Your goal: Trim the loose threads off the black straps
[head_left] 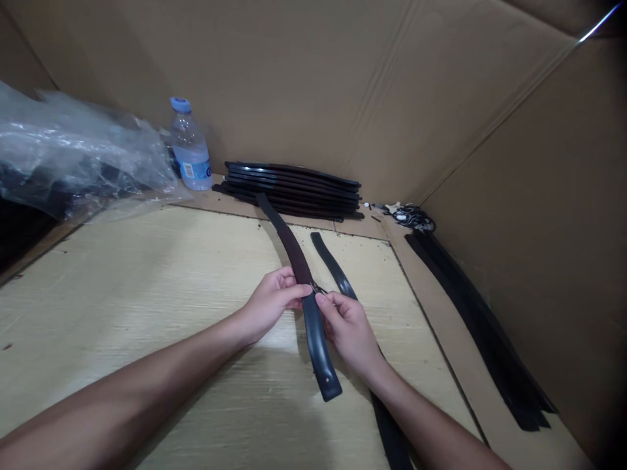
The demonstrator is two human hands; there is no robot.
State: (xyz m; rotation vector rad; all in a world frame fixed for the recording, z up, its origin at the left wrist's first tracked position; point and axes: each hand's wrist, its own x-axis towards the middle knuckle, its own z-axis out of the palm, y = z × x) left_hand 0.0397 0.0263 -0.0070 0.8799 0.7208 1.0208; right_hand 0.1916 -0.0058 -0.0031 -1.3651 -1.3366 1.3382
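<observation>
A long, curved black strip (pixel 316 333) with a dull dark reddish-brown middle section and a small hole near its lower end is held up above the board. My left hand (pixel 274 297) grips it near the middle, thumb on top and fingers beneath. Close against the strip's right edge, my right hand (pixel 345 320) is closed in a pinch. A small, thin dark piece (pixel 317 287) shows at its fingertips; its kind cannot be made out. Another black strip (pixel 337 271) lies on the board, partly hidden under my right hand and forearm.
Several black strips (pixel 294 189) are stacked at the back, beside a water bottle (pixel 192 147). Clear plastic wrapping (pixel 88 153) covers dark items at left. More black strips (pixel 475 320) lie along the right cardboard wall (pixel 543 215), near a small tangled dark heap (pixel 414 217).
</observation>
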